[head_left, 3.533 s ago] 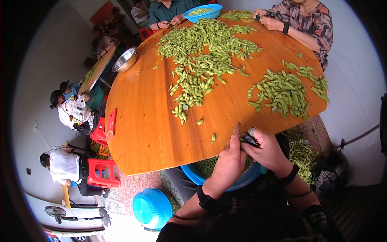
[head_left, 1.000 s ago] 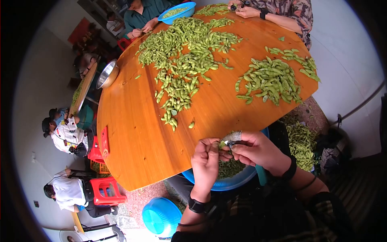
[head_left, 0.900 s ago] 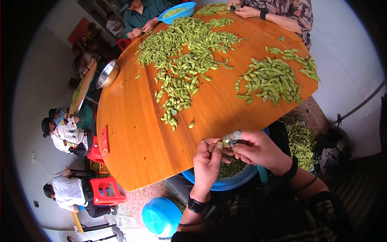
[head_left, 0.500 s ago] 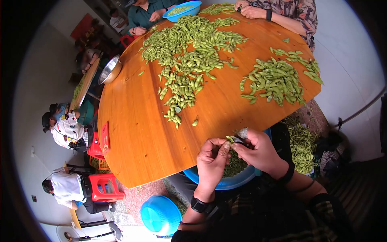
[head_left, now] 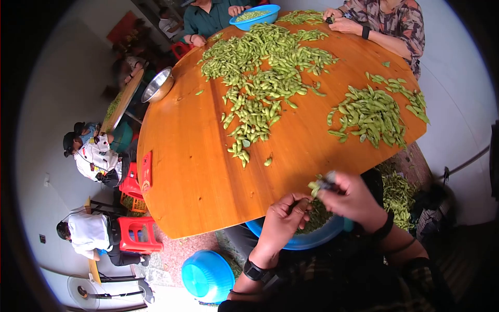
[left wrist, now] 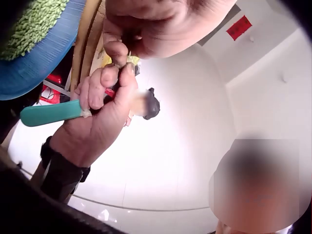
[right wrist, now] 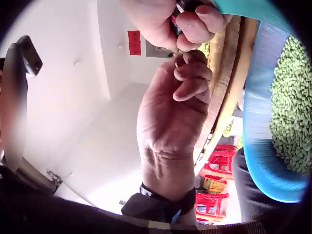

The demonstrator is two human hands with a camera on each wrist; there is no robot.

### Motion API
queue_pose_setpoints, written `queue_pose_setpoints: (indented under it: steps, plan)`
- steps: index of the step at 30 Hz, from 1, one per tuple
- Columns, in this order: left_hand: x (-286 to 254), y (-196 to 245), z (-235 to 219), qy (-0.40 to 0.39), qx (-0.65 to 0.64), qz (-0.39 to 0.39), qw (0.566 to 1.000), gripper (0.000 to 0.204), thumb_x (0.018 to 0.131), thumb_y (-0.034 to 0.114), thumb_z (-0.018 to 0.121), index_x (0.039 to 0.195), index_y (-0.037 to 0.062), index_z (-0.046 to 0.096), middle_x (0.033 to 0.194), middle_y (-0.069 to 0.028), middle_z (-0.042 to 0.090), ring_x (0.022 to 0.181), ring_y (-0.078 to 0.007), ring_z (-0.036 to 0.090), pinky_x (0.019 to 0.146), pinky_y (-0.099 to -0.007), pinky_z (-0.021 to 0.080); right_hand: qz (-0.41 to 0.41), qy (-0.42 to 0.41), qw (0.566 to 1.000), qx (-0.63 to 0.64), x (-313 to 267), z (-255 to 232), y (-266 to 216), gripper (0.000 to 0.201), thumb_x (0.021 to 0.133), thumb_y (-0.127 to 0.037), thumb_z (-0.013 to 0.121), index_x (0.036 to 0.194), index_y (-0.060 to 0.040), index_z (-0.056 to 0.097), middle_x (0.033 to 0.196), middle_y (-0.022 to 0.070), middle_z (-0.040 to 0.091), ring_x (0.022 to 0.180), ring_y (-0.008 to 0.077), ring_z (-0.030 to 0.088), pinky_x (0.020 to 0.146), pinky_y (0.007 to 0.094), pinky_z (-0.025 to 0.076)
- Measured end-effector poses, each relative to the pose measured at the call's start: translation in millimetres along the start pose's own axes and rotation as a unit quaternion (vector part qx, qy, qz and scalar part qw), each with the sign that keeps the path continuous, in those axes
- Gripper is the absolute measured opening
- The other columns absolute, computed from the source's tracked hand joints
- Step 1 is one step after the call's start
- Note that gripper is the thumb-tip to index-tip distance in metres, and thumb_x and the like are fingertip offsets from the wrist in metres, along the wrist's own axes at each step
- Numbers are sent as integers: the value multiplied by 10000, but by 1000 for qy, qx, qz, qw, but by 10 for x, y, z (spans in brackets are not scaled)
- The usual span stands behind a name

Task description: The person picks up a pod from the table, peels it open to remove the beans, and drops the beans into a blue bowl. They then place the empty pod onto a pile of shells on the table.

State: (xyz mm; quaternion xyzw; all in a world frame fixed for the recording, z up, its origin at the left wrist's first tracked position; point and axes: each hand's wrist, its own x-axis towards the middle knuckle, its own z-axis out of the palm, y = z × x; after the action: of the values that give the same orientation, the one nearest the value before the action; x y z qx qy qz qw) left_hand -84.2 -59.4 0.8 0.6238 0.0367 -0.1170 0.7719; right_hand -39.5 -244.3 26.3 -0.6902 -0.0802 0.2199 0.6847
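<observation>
I see a varnished wooden bench point(head_left: 208, 171) across the middle of my head view, with a pale wall point(head_left: 462, 83) at the right and a grey wall point(head_left: 54, 109) at the left. A second bench point(head_left: 125, 103) sits at upper left. Two people face me across the near one: a green shirt point(head_left: 208, 20) at upper centre and a patterned shirt point(head_left: 410, 28) at upper right.

On the wood I count three groups of pods: a large spread point(head_left: 254, 65) at upper centre, a smaller pile point(head_left: 371, 115) at right and a small patch point(head_left: 301, 18) at the top. One steel bowl point(head_left: 158, 86) stands at upper left, one red packet point(head_left: 147, 169) lies at the left edge, and I count three blue basins: top point(head_left: 270, 18), lower left point(head_left: 208, 275), and one below the hands point(head_left: 317, 242). At least two red stools point(head_left: 126, 229) show at left. A green heap point(head_left: 397, 200) lies on the floor at right.

Both hands and the bench edge block part of the near basin, which holds shelled beans point(left wrist: 31, 27). The right hand point(head_left: 353, 203), blurred, grips a tool with a green handle point(left wrist: 51, 113). One pod point(head_left: 313, 186) is at its fingertips, between the hands, right of lower centre. The left hand point(head_left: 283, 218) has curled fingers near that pod; I cannot tell whether they pinch it.
</observation>
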Motion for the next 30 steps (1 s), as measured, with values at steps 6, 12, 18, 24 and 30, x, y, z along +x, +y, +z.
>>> queue_pose_setpoints:
  steps: [6,12,18,24,30]
  plan:
    - [71,215,-76,48,496,235,835,222,849,42,647,1072,34,643,807,-85,612,646,-164,609,585,-252,482,-132,227,945,-195,452,-841,138,134,935,-106,542,902,16,586,648,-22,509,576,42,478,528,237,415]
    - [607,256,-363,219,595,208,745,123,846,57,607,959,15,632,891,-184,582,798,-386,622,681,-455,527,-130,173,967,-135,332,-655,158,217,900,-25,490,1068,29,617,653,25,553,496,75,506,470,239,410]
    - [551,189,-266,188,548,265,770,119,853,49,646,961,3,662,873,-181,662,740,-339,659,647,-373,534,-21,-32,999,-5,297,-223,72,274,964,-62,461,1212,-10,563,709,34,600,497,57,548,433,201,448]
    - [374,18,-72,159,393,229,876,163,836,6,682,997,-15,665,796,-134,675,693,-206,676,634,-291,528,-9,-73,997,-14,313,3,9,139,966,-84,483,967,2,592,675,22,600,504,54,556,431,205,424]
    - [261,34,-22,106,451,253,849,264,846,7,637,1110,12,624,868,-183,621,765,-343,646,662,-387,530,-21,-65,997,-41,257,31,64,170,953,-80,497,819,7,553,652,28,595,495,64,540,459,225,423]
